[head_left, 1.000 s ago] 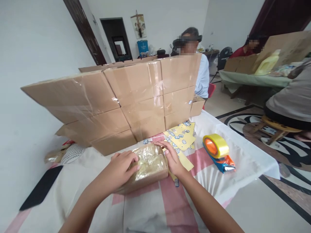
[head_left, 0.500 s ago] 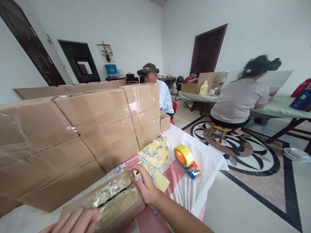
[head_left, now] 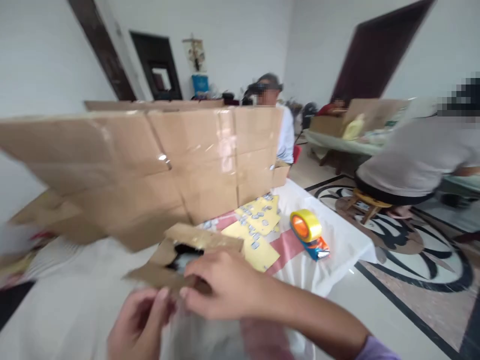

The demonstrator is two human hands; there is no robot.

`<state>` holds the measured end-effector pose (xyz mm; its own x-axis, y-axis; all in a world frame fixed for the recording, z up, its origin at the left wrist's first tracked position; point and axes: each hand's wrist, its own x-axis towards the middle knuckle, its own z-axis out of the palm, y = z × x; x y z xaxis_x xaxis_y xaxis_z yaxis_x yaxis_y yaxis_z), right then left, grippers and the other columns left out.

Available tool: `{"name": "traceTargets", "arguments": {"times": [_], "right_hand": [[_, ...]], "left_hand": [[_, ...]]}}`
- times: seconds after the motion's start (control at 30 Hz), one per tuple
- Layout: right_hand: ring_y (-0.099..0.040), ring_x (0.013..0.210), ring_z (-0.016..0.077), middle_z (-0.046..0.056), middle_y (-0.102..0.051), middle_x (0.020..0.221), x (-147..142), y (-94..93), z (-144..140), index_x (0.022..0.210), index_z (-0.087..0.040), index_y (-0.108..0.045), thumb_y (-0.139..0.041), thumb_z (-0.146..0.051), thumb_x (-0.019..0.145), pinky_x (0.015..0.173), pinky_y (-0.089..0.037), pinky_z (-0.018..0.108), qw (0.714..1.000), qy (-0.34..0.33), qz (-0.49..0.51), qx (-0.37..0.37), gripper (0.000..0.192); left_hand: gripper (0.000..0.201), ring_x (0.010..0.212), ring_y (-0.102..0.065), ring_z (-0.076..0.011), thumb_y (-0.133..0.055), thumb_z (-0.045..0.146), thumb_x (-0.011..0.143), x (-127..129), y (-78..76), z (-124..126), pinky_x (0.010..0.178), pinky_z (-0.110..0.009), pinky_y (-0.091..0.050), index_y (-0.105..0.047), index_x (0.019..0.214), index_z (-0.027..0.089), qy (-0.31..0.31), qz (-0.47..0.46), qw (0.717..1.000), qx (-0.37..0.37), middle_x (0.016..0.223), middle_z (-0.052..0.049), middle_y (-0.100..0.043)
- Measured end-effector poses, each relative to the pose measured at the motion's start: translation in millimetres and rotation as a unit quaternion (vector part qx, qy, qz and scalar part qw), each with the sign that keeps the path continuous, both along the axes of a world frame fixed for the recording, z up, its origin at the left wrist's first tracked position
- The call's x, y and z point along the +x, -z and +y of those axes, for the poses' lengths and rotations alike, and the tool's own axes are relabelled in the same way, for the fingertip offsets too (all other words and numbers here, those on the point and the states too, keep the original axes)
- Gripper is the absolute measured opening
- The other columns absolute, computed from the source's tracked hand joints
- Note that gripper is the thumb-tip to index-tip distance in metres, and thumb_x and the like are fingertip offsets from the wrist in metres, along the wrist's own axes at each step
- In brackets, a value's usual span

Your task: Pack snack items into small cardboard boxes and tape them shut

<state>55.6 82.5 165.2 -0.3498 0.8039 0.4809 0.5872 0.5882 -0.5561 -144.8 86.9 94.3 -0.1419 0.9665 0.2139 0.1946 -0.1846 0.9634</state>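
Close up, small cardboard box (head_left: pixel 187 250) with flaps open over the white tablecloth (head_left: pixel 337 240), right hand (head_left: pixel 221 285) gripping its near flap, left hand (head_left: pixel 140 325) pinching the same edge, yellow sticker sheets (head_left: pixel 258 222) beside, tape dispenser (head_left: pixel 307 232) near, stacked cartons (head_left: pixel 150 165) behind.

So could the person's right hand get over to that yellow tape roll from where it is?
Probably yes. The right hand rests on the small open box, and only flat yellow sheets lie between it and the tape roll.
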Motion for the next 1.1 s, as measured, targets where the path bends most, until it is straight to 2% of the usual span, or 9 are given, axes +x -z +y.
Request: {"name": "traceTargets", "arguments": {"times": [0.03, 0.1, 0.2, 0.37, 0.57, 0.7, 0.83, 0.93, 1.1], "right_hand": [[-0.053, 0.064, 0.0155, -0.001, -0.06, 0.068, -7, -8.1, 3, 0.073, -0.022, -0.057, -0.067, -0.033, 0.09, 0.058, -0.033, 0.029, 0.998, -0.02, -0.028, -0.053, 0.022], [-0.053, 0.065, 0.0156, 0.002, -0.062, 0.076, -17, -15.9, 12, 0.074, -0.021, -0.058, -0.066, -0.031, 0.093, 0.058, -0.031, 0.03, 0.991, -0.031, -0.079, -0.107, 0.023], [-0.056, 0.068, 0.0176, 0.004, -0.064, 0.082, -22, -12.6, 22, 0.081, -0.02, -0.062, -0.062, -0.031, 0.098, 0.058, -0.034, 0.03, 0.985, -0.04, -0.094, -0.136, 0.02], [-0.066, 0.077, 0.02, 0.003, -0.071, 0.085, -16, -8.8, 21, 0.092, -0.023, -0.065, -0.059, -0.032, 0.101, 0.064, -0.046, 0.032, 0.973, -0.062, -0.018, -0.22, 0.014], [-0.07, 0.078, 0.02, 0.001, -0.074, 0.079, -28, -28.7, 29, 0.096, -0.022, -0.064, -0.061, -0.042, 0.098, 0.061, -0.045, 0.029, 0.953, -0.028, -0.073, -0.294, 0.02], [-0.067, 0.064, 0.017, -0.001, -0.069, 0.064, -46, -39.4, 42, 0.082, -0.022, -0.058, -0.057, -0.038, 0.099, 0.056, -0.039, 0.027, 0.939, -0.005, -0.117, -0.323, 0.024], [-0.064, 0.063, 0.0149, 0.0, -0.068, 0.061, -53, -36.1, 52, 0.064, -0.021, -0.049, -0.047, -0.026, 0.1, 0.057, -0.037, 0.027, 0.934, -0.03, -0.131, -0.332, 0.036], [-0.062, 0.061, 0.0133, -0.002, -0.066, 0.058, -48, -26.7, 57, 0.062, -0.021, -0.05, -0.042, -0.024, 0.099, 0.058, -0.038, 0.027, 0.933, -0.057, -0.106, -0.339, 0.037], [-0.051, 0.064, 0.0132, -0.003, -0.054, 0.065, -33, -13.7, 67, 0.065, -0.021, -0.045, -0.044, -0.033, 0.098, 0.06, -0.034, 0.028, 0.951, -0.033, -0.092, -0.293, 0.035]], "left_hand": [[0.05, 0.046, -0.056, -0.0159, -0.085, 0.061, 0.07, 9, -6.2, -6, 0.044, -0.025, -0.047, -0.051, 0.08, 0.025, -0.023, -0.064, 0.998, -0.007, 0.053, 0.006, -0.057], [0.057, 0.048, -0.055, -0.012, -0.088, 0.055, 0.07, 24, -10.6, -8, 0.046, -0.021, -0.044, -0.044, 0.09, 0.026, -0.035, -0.198, 0.978, -0.05, 0.06, 0.008, -0.06], [0.048, 0.051, -0.052, -0.0096, -0.08, 0.056, 0.081, 30, -0.4, -3, 0.05, -0.02, -0.042, -0.046, 0.088, 0.023, 0.011, -0.281, 0.956, -0.088, 0.061, 0.007, -0.058], [0.048, 0.058, -0.05, -0.0114, -0.062, 0.059, 0.095, 29, 16.7, -5, 0.056, -0.024, -0.042, -0.055, 0.07, 0.019, 0.094, -0.268, 0.954, -0.091, 0.062, 0.001, -0.054], [0.042, 0.055, -0.051, -0.0112, -0.065, 0.052, 0.093, 36, 6.4, -5, 0.055, -0.024, -0.042, -0.054, 0.068, 0.02, 0.111, -0.339, 0.928, -0.107, 0.06, 0.003, -0.052], [0.046, 0.051, -0.049, -0.0111, -0.061, 0.052, 0.093, 32, -2.0, 1, 0.053, -0.024, -0.041, -0.055, 0.062, 0.019, 0.14, -0.315, 0.93, -0.125, 0.053, 0.002, -0.051], [0.039, 0.049, -0.048, -0.0105, -0.06, 0.037, 0.09, 30, -4.9, 6, 0.052, -0.023, -0.038, -0.053, 0.056, 0.02, 0.119, -0.275, 0.948, -0.109, 0.05, 0.002, -0.052], [0.035, 0.049, -0.046, -0.0099, -0.054, 0.03, 0.089, 35, -1.0, 7, 0.053, -0.023, -0.037, -0.051, 0.056, 0.021, 0.088, -0.272, 0.954, -0.091, 0.049, 0.003, -0.052], [0.032, 0.047, -0.037, -0.0097, -0.053, 0.029, 0.086, 47, 8.7, 9, 0.05, -0.024, -0.032, -0.045, 0.055, 0.022, 0.044, -0.283, 0.955, -0.075, 0.047, 0.005, -0.043]]}}
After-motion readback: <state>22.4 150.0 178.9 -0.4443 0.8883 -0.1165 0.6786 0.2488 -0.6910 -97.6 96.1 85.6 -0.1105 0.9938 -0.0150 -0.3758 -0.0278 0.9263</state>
